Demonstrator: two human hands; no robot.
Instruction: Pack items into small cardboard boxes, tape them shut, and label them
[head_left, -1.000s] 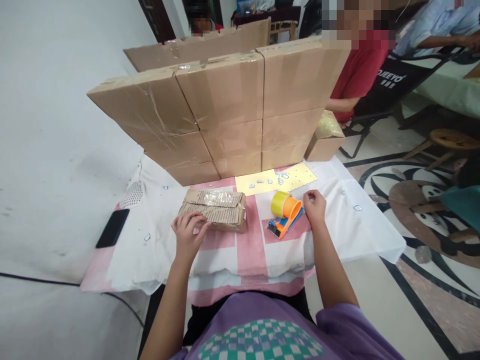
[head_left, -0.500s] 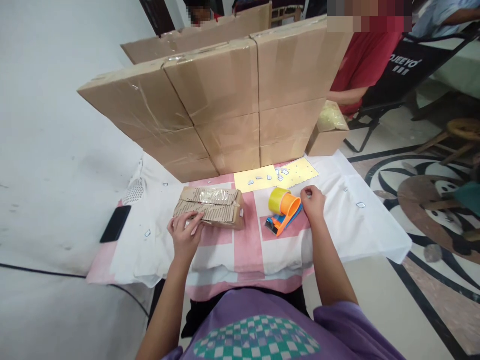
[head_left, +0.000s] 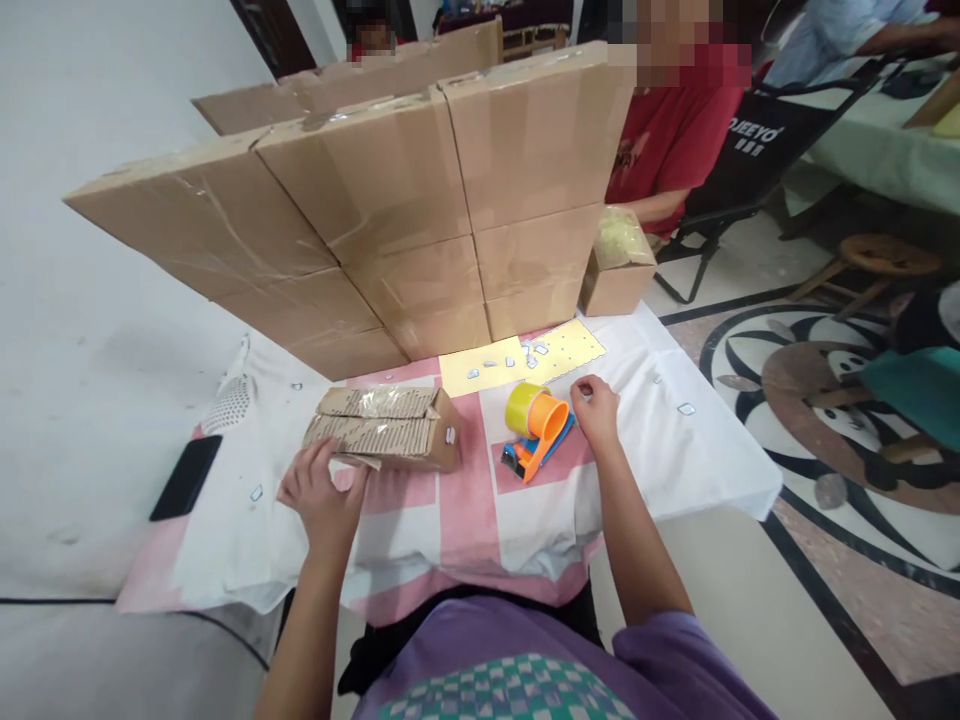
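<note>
A small cardboard box (head_left: pixel 405 430) with printed flaps and shiny clear tape across its top lies on the cloth. At its near left corner, my left hand (head_left: pixel 322 490) touches the flap edge, fingers and thumb apart. To the right sits an orange and blue tape dispenser (head_left: pixel 541 440) carrying a yellowish roll of tape (head_left: pixel 523 410). Just beside the dispenser, my right hand (head_left: pixel 596 410) rests with its fingers curled and pinched together; whatever is between them, if anything, is hidden.
Stacked taped cartons (head_left: pixel 405 180) form a wall behind the work area. An opened carton (head_left: pixel 619 285) stands at the far right corner, near a person in a red shirt (head_left: pixel 667 150). A black phone (head_left: pixel 186 478) lies left on the patterned tablecloth (head_left: pixel 469 510).
The view has shifted, so most things appear farther left. My left hand has slid toward the box's left end and its thumb has spread. My right hand stays beside the dispenser.
</note>
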